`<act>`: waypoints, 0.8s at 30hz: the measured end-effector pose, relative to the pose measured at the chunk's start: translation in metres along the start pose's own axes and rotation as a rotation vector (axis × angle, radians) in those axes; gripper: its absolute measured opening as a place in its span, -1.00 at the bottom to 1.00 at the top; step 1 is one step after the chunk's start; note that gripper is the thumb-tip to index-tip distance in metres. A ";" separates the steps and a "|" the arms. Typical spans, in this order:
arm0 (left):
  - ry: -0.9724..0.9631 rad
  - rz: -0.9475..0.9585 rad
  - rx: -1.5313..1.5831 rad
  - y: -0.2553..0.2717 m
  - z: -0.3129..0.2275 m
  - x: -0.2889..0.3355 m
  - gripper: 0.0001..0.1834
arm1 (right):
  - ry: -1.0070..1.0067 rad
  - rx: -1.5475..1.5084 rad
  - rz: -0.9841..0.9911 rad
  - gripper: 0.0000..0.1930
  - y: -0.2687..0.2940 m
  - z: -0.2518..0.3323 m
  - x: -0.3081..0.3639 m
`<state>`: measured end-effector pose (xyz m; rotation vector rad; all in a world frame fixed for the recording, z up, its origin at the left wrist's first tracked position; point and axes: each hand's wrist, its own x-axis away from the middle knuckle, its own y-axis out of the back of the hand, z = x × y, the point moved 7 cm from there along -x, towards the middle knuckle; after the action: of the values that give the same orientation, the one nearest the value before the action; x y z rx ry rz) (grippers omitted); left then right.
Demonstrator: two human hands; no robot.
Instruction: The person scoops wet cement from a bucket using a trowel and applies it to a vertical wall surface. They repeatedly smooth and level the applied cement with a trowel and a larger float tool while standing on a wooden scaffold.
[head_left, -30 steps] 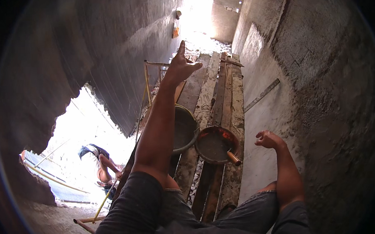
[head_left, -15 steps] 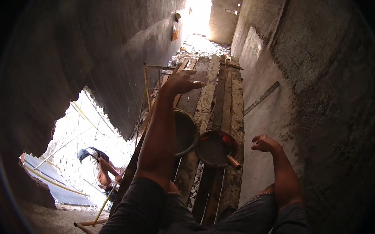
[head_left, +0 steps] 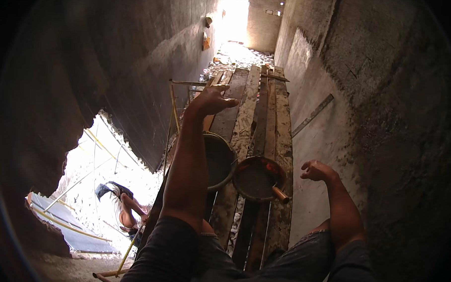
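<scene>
My left hand (head_left: 212,99) is stretched out over the far part of the wooden planks (head_left: 247,109), fingers and thumb apart, holding nothing. Below that forearm stands a dark bucket (head_left: 220,163), partly hidden by the arm. Beside the bucket sits a round, shallow pan (head_left: 254,179) with greyish contents and reddish marks inside its rim. A tool with a wooden handle (head_left: 280,194) rests in it, the handle sticking out over the near right rim. To the right of the pan, next to the wall, hangs my right hand (head_left: 320,171), fingers loosely bent and nothing in them.
Rough walls rise on both sides, and a straight strip (head_left: 313,115) leans against the right wall (head_left: 356,96). Through a broken opening at lower left, a person (head_left: 121,202) bends down among poles. Rubble (head_left: 243,54) lies beyond the planks, before a bright doorway (head_left: 236,17).
The view has shifted slightly, moving the far planks and doorway a little left in the picture. Both hands keep nearly the same pose, and the pan and bucket stay in place.
</scene>
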<state>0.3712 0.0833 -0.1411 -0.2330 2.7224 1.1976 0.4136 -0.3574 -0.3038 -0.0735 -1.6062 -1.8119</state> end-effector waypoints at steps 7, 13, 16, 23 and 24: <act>-0.035 -0.027 -0.033 0.005 0.004 0.001 -0.27 | -0.005 -0.010 -0.017 -0.42 0.005 0.008 0.002; 0.002 -0.018 0.016 0.006 -0.006 0.006 -0.24 | 0.009 -0.016 -0.027 -0.42 0.003 -0.001 0.001; -0.042 -0.044 -0.056 0.008 -0.001 0.003 -0.35 | 0.013 -0.005 -0.034 -0.42 0.003 0.002 -0.001; -0.062 -0.010 -0.069 0.004 -0.001 0.003 -0.43 | -0.036 0.050 -0.008 -0.44 0.006 0.011 0.007; -0.069 -0.009 -0.084 0.004 -0.001 0.003 -0.43 | -0.034 0.053 -0.009 -0.45 0.007 0.011 0.007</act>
<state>0.3675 0.0849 -0.1381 -0.2099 2.6131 1.2936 0.4075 -0.3505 -0.2923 -0.0739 -1.6802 -1.7822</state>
